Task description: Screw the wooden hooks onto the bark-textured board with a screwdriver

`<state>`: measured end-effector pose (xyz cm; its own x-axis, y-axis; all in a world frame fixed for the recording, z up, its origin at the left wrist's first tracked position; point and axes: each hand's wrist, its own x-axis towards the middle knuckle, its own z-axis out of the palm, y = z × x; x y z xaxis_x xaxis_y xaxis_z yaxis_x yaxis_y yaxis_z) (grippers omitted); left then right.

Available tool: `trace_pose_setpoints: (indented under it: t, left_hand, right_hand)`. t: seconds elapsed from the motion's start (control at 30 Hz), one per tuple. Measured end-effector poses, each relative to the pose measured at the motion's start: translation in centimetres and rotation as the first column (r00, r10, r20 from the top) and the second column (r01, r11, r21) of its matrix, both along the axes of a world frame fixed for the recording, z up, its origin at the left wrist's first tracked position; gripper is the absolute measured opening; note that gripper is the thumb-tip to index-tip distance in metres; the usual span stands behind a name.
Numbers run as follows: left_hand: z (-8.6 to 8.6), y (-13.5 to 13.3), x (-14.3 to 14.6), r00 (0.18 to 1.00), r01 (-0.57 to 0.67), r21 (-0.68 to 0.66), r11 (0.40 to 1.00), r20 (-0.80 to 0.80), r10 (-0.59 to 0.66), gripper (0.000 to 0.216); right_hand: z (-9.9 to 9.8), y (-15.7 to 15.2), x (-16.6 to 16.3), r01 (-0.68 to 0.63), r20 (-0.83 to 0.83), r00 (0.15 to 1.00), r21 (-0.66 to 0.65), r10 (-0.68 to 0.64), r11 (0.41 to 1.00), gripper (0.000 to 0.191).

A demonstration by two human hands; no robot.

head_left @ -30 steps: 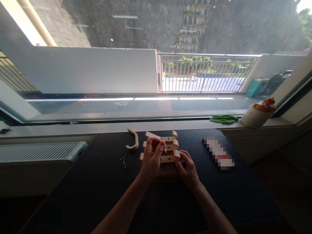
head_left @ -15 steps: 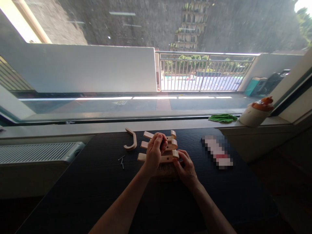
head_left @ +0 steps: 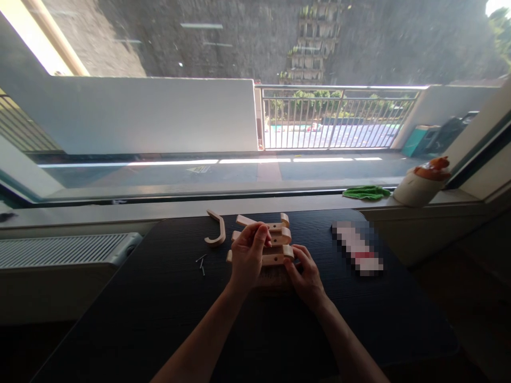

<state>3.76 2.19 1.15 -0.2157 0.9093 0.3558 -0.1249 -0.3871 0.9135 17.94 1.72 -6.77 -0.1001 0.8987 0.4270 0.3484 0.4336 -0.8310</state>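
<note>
Three pale wooden hooks lie side by side on a wooden board (head_left: 273,279) in front of me. My left hand (head_left: 248,252) is closed in a pinch above them. Whatever its fingers hold, if anything, is hidden, and the hand covers part of the hooks. My right hand (head_left: 306,274) grips the curled end of the nearest wooden hook (head_left: 274,259) between thumb and fingers. Beyond it are the middle hook (head_left: 285,235) and the farthest hook (head_left: 275,226); round holes show in their shanks. A loose wooden hook (head_left: 217,234) rests to the left, with several screws (head_left: 202,263) closer to me.
All this is on a black table (head_left: 159,319) against a window sill. At the table's right lies a blurred-out flat item (head_left: 357,249). The sill bears a green cloth (head_left: 365,192) and a white pot with an orange top (head_left: 421,183). A radiator (head_left: 67,249) stands at left.
My left hand has turned at the wrist and shifted slightly, its fingers still closed. The right hand keeps its grip in the same place. The view has moved a little.
</note>
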Motion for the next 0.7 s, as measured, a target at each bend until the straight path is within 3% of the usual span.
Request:
trace_pose_setpoints:
  t: [0.27,0.37,0.5,0.7]
  left_hand:
    - [-0.6,1.0,1.0,0.980,0.166,-0.094,0.982,0.128,-0.153,0.030]
    - [-0.6,1.2,0.9,0.973,0.196,-0.088,0.977,0.138,-0.183,0.018]
    - [-0.7,1.0,0.1,0.978,0.159,-0.051,0.986,0.142,-0.150,0.017]
    - [-0.4,-0.1,-0.9,0.989,0.004,-0.050,0.999,0.147,0.004,0.017]
  right_hand:
    - [-0.2,0.1,-0.1,0.014,0.003,1.000,-0.001,-0.014,1.000,0.025]
    - [-0.2,0.1,0.0,0.021,0.013,1.000,0.005,-0.021,1.000,0.025]
    - [0.0,0.1,0.0,0.023,0.012,1.000,0.017,-0.023,1.000,0.024]
    - [0.0,0.1,-0.1,0.012,-0.014,1.000,0.016,-0.012,1.000,0.023]
